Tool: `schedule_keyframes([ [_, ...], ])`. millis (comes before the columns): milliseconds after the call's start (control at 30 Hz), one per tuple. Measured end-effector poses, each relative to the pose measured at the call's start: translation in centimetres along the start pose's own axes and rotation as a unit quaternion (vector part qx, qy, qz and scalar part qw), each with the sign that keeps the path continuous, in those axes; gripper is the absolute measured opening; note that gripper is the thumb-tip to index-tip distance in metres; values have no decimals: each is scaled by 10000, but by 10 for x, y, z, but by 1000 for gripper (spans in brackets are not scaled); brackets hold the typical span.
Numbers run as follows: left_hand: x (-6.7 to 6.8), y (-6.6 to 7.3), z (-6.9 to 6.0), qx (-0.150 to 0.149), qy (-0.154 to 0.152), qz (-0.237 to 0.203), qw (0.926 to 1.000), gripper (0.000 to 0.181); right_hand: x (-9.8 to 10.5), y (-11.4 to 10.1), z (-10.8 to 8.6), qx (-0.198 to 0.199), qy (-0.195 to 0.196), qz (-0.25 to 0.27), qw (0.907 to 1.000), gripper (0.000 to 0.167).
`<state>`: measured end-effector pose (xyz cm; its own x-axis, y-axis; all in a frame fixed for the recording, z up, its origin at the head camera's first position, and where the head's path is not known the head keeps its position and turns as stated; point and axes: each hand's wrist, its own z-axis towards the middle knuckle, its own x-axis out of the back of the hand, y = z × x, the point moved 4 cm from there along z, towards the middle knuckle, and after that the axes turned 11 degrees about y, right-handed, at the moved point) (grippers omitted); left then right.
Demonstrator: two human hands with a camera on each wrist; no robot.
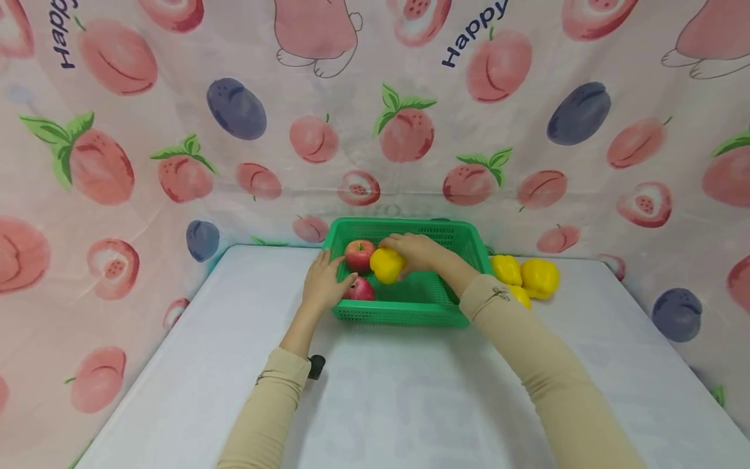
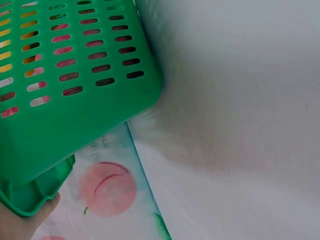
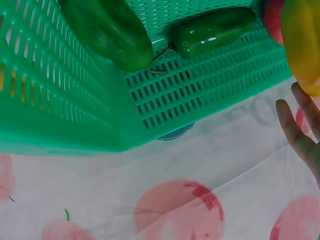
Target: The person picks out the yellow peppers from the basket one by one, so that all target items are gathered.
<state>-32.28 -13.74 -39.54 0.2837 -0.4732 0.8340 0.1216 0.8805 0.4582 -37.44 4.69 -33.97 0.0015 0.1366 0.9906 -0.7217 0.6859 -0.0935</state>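
My right hand grips a yellow bell pepper above the left half of the green basket. In the right wrist view, fingertips show beside that pepper. My left hand rests on the basket's left rim, fingers spread and thumb over the inside; in the left wrist view, part of it touches the rim. Inside, near that hand, lie a red apple and a pinkish-red round fruit. Two green peppers, one larger and one smaller, lie in the basket's right part.
Several yellow bell peppers sit on the white table just outside the basket's right wall. A fruit-printed cloth hangs close behind the basket. A small black device is at my left wrist.
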Motion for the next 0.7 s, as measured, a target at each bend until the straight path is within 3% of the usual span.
schedule_keyframes([
  [267,-1,-2,1,24,-24,2,10000,60,9,2,-14,-2,575,408,9975,73],
  [700,-3,-3,3,-22,30,-38,10000,60,23,4,-40,-64,1123,732,9910,74],
])
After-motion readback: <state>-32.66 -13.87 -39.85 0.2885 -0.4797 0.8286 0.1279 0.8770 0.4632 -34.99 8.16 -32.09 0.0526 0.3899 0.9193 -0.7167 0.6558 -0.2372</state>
